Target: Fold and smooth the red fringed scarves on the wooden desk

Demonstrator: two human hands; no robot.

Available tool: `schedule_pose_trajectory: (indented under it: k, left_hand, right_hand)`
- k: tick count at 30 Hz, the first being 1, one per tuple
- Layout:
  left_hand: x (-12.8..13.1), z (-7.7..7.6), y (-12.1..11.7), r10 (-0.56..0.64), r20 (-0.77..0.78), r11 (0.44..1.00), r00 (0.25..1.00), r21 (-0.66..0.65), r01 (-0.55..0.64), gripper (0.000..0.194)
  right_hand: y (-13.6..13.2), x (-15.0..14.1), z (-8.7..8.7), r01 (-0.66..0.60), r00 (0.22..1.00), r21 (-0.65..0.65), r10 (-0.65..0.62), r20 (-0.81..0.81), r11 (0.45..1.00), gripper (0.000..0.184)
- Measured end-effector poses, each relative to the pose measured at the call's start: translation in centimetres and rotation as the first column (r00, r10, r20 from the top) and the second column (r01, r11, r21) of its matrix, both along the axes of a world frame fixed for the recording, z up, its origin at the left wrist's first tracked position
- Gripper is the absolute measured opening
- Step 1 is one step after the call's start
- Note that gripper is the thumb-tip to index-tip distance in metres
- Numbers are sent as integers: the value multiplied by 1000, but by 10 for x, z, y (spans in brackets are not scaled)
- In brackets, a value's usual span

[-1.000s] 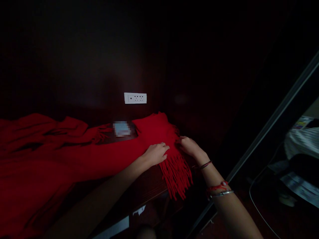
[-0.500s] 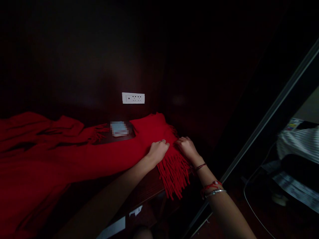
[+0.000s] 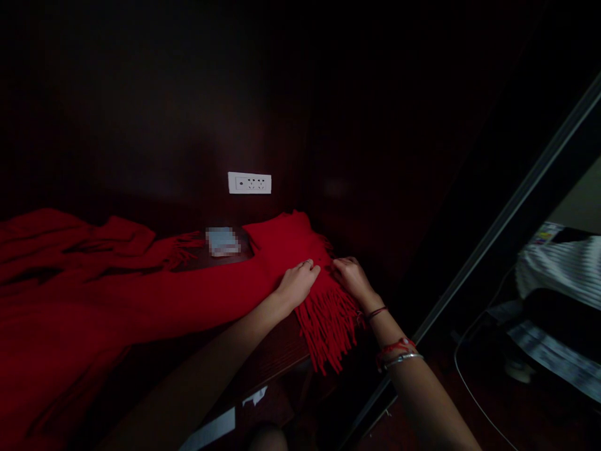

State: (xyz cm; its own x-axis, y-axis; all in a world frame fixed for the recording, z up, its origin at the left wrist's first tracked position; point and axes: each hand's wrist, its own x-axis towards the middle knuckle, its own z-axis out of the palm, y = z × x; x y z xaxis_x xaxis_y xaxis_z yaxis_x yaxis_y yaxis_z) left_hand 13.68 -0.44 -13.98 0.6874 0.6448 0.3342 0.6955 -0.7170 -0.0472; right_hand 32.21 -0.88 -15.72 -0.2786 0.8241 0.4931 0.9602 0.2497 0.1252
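A red fringed scarf (image 3: 206, 294) stretches along a dark wooden surface (image 3: 282, 351), bunched at the left and folded toward the right end. Its tassels (image 3: 328, 332) hang over the front edge. My left hand (image 3: 299, 280) rests on the cloth beside the fringe, its fingers curled closed on the fabric; a ring shows on one finger. Just to its right, my right hand (image 3: 351, 275) pinches the scarf's edge where the tassels begin. Its fingertips are partly hidden. Bracelets circle the right wrist and forearm.
A white wall socket (image 3: 250, 183) is set in the dark back panel. A blurred pale-blue item (image 3: 223, 241) lies behind the scarf. At the right stand a slanted metal-edged frame (image 3: 498, 232), a white cable (image 3: 462, 376) and a striped cloth (image 3: 558, 266).
The view has shifted slightly, so the surroundings sit a little further left. Both hands stay at almost the same spots on the scarf, which lies as before.
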Motion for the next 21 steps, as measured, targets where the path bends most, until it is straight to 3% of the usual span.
schedule_pose_trajectory:
  k: [8,11,14,17,19,21]
  left_hand:
    - [-1,-3,6,-95,-25,995,995,-22,94,25]
    - [-8,5,15,-245,-30,956,969,-174,237,17]
    - [-31,19,27,-326,95,877,941,-342,338,23]
    - [-72,29,44,-250,216,851,944,-416,321,27]
    - [-104,31,59,-141,231,887,963,-402,227,28]
    - [-132,26,75,18,212,903,977,-423,75,29]
  right_hand:
    - [-5,-2,1,79,994,-120,-68,91,990,23]
    - [-12,1,4,154,986,-182,-141,85,971,26]
    - [-19,3,13,186,982,-173,-181,46,967,34]
    - [-25,-11,28,169,985,-80,-171,-9,982,35]
    - [-30,-34,36,105,994,-79,-106,-11,991,30]
    - [-35,-65,40,-4,1000,-166,7,17,986,26]
